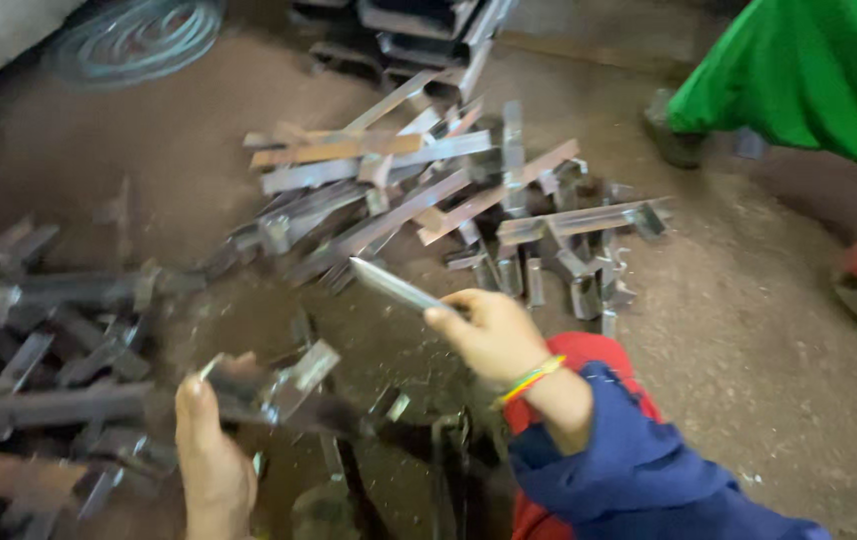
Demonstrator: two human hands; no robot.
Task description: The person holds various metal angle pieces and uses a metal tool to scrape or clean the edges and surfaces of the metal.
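Note:
My right hand (489,330), with a coloured band on its wrist and a blue sleeve behind it, grips a thin flat metal strip (394,285) that points up and to the left. My left hand (211,455), low in the view, holds a short bent metal bracket (274,385) by its left end. Both pieces hang over a dirt floor. A pile of cut metal strips and angle pieces (429,195) lies just beyond the right hand. The image is blurred by motion.
Another heap of dark metal pieces (39,340) lies at the left. A coil of wire (139,35) sits at the top left, stacked metal channels (419,30) at the top middle. A person in green cloth (809,70) stands at the top right, foot (674,135) on the floor.

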